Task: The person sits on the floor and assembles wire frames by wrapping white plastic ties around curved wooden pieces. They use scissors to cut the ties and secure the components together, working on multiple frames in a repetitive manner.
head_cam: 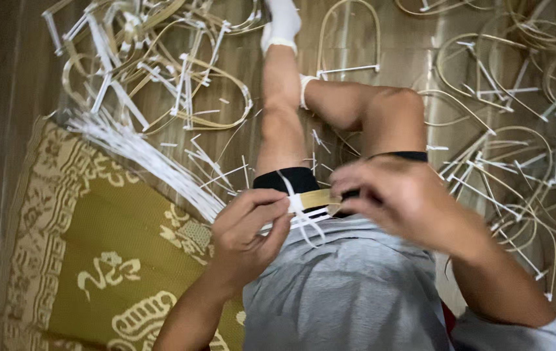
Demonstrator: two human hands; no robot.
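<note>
**Binding a white tie round the bamboo strip**

We sit on the wooden floor [5,78] with the bamboo strip [319,198] held across our lap, just above the grey shirt [349,286]. Everything below is placed from that strip.

Our left hand [248,227] sits at the strip's left end, fingers closed and pinching a white plastic tie [298,211] that crosses the strip and trails down over the shirt. Our right hand [398,198] is at the strip's right end, blurred; its fingers curl over the strip, but we cannot tell how firmly they grip.

We judge this to be the binding step: the tie is wrapped over the strip but looks loose, its tails hanging free. The next move, as we read it, calls for a steady hold on the strip at the right while the left draws the tie snug, without letting the strip twist.

Left of the strip and further away lies a bundle of loose white ties [141,153], partly on a yellow patterned mat [109,260]. Beyond the strip and to its right, bent bamboo hoops [499,162] with white bindings lie scattered over the floor.
</note>
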